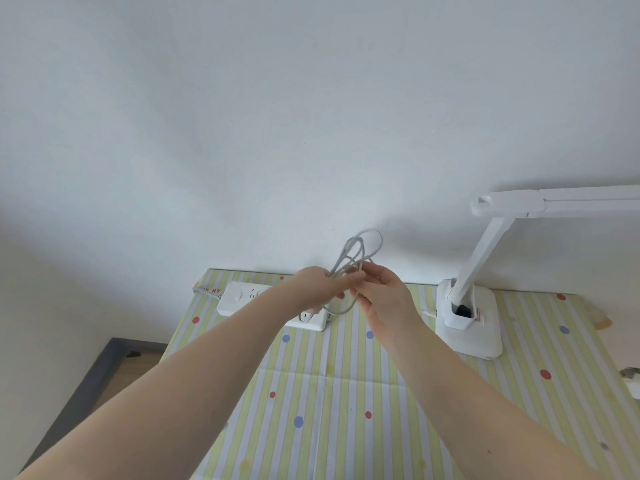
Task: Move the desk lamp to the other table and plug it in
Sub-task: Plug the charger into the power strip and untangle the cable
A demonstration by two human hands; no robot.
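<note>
Both hands bunch a looped cable over the striped counter (346, 393).
The left hand (311, 284) and right hand (379, 294) close on the coiled cable (360, 252); its plug is hidden. The desk lamp (467, 306) stands right, head cropped; forearms half-cover the power strip (239, 297).

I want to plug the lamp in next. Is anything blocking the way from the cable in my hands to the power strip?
Nothing visible blocks it. The coiled cable sits in both hands, left hand and right hand, directly above the power strip; your left forearm hides part of the strip.
</note>
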